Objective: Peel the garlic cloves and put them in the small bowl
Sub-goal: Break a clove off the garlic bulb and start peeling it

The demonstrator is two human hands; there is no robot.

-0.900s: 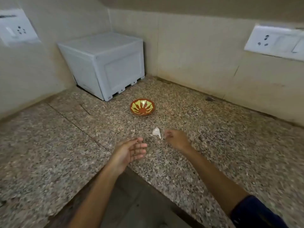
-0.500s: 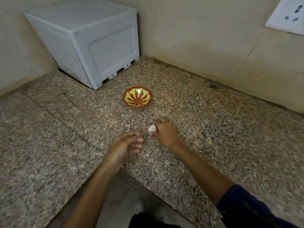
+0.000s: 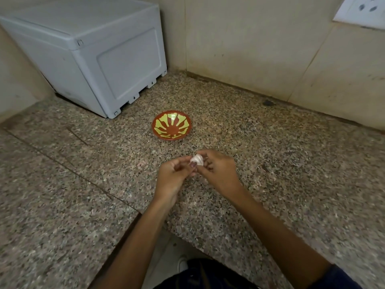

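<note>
Both hands have come together since earlier: the right hand (image 3: 216,170) and left hand (image 3: 173,176) pinch the white papery garlic (image 3: 197,159) above the speckled granite worktop (image 3: 291,174), ready to peel; the red-and-yellow small bowl (image 3: 171,127) waits just behind, empty.

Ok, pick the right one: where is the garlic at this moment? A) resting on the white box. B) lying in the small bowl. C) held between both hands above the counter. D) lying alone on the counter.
C: the garlic sits between the fingers of the left hand and right hand, nearer than the small bowl.
</note>
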